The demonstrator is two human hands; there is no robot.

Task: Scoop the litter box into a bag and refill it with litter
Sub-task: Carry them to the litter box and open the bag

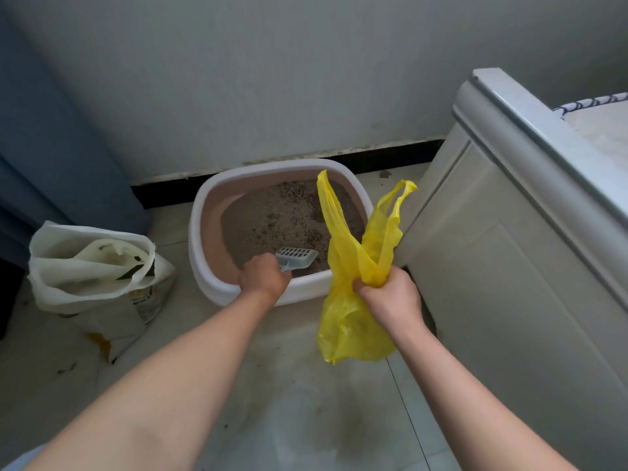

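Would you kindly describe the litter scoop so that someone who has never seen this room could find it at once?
Look for the oval litter box on the floor against the wall, between the white sack and the cabinet. At its near edge, the left hand holds the scoop over the litter. It is the only pale grey slotted plastic piece there, unlike the yellow bag gripped by the right hand.

Pale tiled floor (306,413), kinda grubby — dark specks and a smudgy stain near the bottom. Sitting right on it: the litter box (217,287) against the black baseboard, and an open white litter sack (98,287) off to its left, just apart from it. A white cabinet (509,300) stands on the right — close beside the box.
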